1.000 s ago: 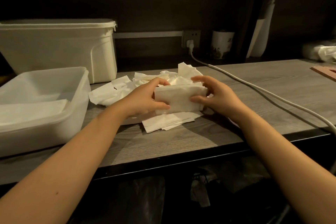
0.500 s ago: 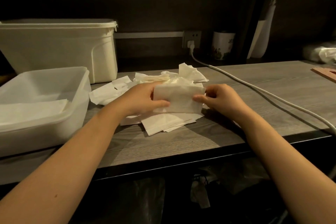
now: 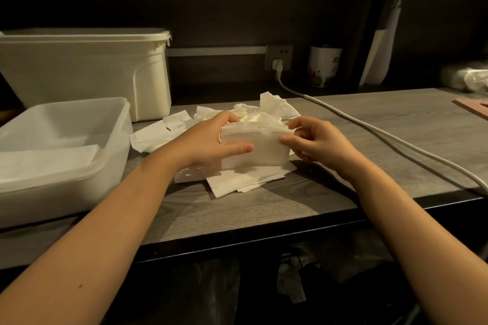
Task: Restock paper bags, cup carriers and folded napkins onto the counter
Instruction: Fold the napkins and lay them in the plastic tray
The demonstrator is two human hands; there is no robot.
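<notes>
Loosened slightly since a moment ago, the right hand (image 3: 319,144) pinches one end of the folded napkin stack (image 3: 264,152); the left hand (image 3: 203,145) grips the other, above loose napkins (image 3: 237,183) on the table (image 3: 264,208). Left of the left hand, an open tub (image 3: 117,140) holds flat white sheets (image 3: 47,163); beyond it, a lidded bin (image 3: 87,74), contents unseen.
</notes>
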